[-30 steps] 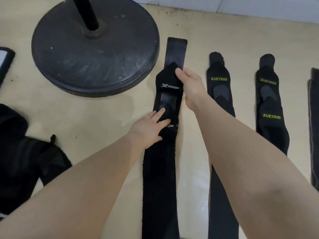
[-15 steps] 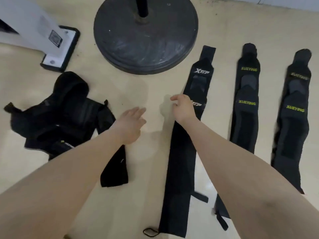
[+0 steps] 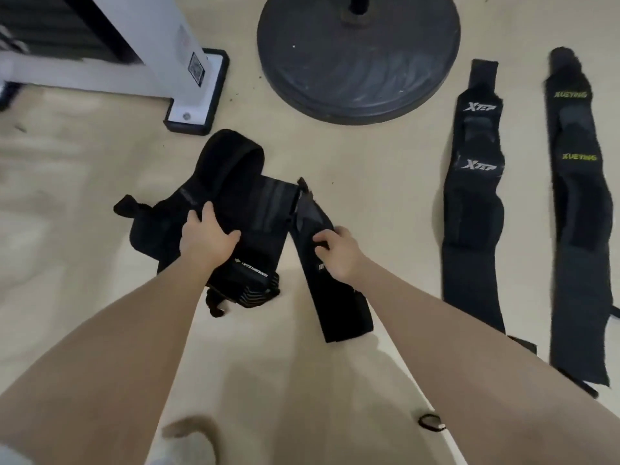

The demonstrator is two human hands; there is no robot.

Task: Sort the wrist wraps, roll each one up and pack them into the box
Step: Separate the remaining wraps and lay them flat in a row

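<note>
A tangled pile of black wrist wraps (image 3: 231,203) lies on the floor at centre left. My left hand (image 3: 206,238) rests on the pile, thumb and fingers curled round a fold of it. My right hand (image 3: 337,251) pinches a single black wrap (image 3: 339,303) that runs down and to the right from the pile. Two wraps lie flat and straight at the right: one marked XTEP (image 3: 473,209) and one marked XUEYING (image 3: 580,229). No box is in view.
A round dark weight base (image 3: 359,58) with a pole stands at the top centre. A white machine foot with a black pad (image 3: 196,92) sits at the top left. A small black loop (image 3: 431,422) lies on the floor by my right forearm.
Both hands left the XTEP wrap and moved left to the pile. The left hand now grips the pile and the right one pinches a loose wrap. The view swung left.
</note>
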